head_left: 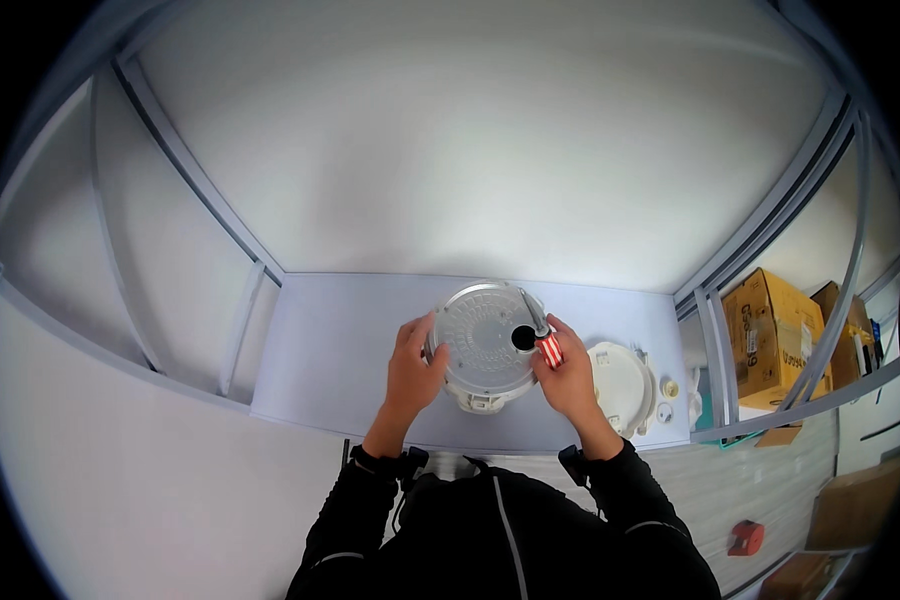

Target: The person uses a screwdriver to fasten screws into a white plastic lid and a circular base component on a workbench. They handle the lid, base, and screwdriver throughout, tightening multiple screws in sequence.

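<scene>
Resting at the left side of a round metal-faced appliance (480, 345), the left hand (415, 365) is held with its thumb set apart from its fingers along the rim; whether the rim is being firmly gripped cannot be told. By the right hand (567, 372), placed at the opposite side, a hand tool (550, 350) is held, its red-and-white striped handle clamped between thumb and fingers and its slim grey end pointed toward the top of the frame, over the right edge of the appliance. The appliance itself is set near the centre of the frame, its silvery, patterned round face turned up, with a dark round spot (524, 337) seen beside the tool and a pale lower part shown at its near edge. It is supported by a pale table (320, 350), on whose right portion a white round part (618, 388) is laid, with a small yellowish roll (670, 389) placed just beside it. Both wrists are covered by black sleeves (645, 490) in the lower part of the frame. At the right of the frame, a yellow-brown carton (770, 340) is seen beyond a grey frame post (715, 350), and a red object (746, 538) is seen on the floor at lower right.
</scene>
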Demonstrator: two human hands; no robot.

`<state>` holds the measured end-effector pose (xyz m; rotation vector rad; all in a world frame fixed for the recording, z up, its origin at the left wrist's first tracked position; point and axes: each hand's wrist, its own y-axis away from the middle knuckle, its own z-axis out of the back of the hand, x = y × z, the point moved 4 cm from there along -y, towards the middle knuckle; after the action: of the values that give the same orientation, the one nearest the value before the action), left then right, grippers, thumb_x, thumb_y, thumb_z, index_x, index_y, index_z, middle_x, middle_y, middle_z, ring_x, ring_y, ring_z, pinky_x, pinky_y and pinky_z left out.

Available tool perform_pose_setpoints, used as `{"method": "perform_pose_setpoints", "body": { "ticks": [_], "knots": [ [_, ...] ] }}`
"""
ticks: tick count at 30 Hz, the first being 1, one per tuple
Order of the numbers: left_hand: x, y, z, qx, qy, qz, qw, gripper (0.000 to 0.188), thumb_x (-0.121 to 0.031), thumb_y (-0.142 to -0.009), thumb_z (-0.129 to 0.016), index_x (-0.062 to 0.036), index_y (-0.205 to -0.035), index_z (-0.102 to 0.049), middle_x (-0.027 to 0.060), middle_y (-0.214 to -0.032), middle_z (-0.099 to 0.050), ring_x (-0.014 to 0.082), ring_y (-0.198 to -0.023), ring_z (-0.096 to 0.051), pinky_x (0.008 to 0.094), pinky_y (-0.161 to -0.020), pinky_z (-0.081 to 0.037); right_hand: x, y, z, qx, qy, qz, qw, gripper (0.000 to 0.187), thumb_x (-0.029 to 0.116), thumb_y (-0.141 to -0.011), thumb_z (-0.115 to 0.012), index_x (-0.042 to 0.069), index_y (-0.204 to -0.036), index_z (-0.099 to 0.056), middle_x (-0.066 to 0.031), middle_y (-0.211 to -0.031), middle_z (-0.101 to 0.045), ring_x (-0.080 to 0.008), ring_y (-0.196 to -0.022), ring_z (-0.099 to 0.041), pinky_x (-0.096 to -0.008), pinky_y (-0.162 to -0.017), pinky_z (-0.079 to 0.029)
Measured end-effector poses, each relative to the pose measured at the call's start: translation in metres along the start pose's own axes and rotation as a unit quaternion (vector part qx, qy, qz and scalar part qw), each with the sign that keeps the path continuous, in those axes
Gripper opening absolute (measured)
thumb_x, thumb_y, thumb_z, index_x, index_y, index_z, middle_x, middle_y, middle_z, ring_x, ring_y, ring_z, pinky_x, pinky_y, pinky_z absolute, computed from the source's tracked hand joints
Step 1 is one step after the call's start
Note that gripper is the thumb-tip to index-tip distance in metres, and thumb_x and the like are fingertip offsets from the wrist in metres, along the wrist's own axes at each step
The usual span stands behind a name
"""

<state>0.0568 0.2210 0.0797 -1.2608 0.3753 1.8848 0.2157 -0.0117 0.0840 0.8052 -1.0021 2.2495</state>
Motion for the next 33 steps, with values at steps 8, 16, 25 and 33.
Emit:
{"method": "perform_pose_setpoints", "body": {
  "ticks": [8, 16, 25, 33],
  "knots": [
    [0.005, 0.001, 0.002, 0.007, 0.022, -0.014, 1.0, 0.063, -0.017, -0.094, -0.075, -0.0011, -0.152, -0.056, 0.0185, -0.148, -0.056, 0.0313, -0.128, -0.064, 0.0382, -0.098, -0.059, -0.015, 0.004, -0.008, -0.011, -0.059, -0.076, 0.995, 0.035, 0.002, -0.09, -0.07, 0.0, -0.125, -0.067, -0.0227, -0.144, -0.066, -0.0274, -0.108, -0.069, -0.0383, -0.095, -0.055],
    [0.004, -0.002, 0.005, 0.023, 0.033, -0.01, 0.999, 0.062, -0.014, -0.093, -0.075, -0.0045, -0.152, -0.058, 0.0153, -0.148, -0.055, 0.0297, -0.13, -0.062, 0.0405, -0.096, -0.06, -0.004, 0.008, -0.011, -0.029, -0.106, -0.134, 0.985, 0.032, 0.003, -0.087, -0.069, 0.001, -0.12, -0.068, -0.0233, -0.138, -0.065, -0.0373, -0.119, -0.067, -0.0438, -0.102, -0.052],
    [0.018, -0.009, 0.0, 0.017, 0.01, -0.082, 0.996, 0.06, -0.009, -0.092, -0.075, -0.0029, -0.15, -0.06, 0.0155, -0.142, -0.056, 0.0263, -0.122, -0.062, 0.0356, -0.09, -0.058, 0.001, 0.015, -0.01, -0.027, -0.068, -0.111, 0.991, 0.036, -0.002, -0.09, -0.067, -0.001, -0.127, -0.066, -0.0142, -0.133, -0.061, -0.0205, -0.107, -0.064, -0.034, -0.093, -0.053],
    [0.021, -0.013, -0.003, 0.015, 0.028, -0.082, 0.996, 0.058, -0.01, -0.092, -0.075, -0.0025, -0.148, -0.061, 0.0174, -0.139, -0.054, 0.0301, -0.123, -0.06, 0.0393, -0.095, -0.055, 0.015, 0.018, -0.007, -0.043, -0.082, -0.122, 0.988, 0.025, -0.003, -0.09, -0.069, 0.002, -0.114, -0.07, -0.0167, -0.141, -0.062, -0.0236, -0.113, -0.065, -0.0358, -0.096, -0.053]
  ]
}}
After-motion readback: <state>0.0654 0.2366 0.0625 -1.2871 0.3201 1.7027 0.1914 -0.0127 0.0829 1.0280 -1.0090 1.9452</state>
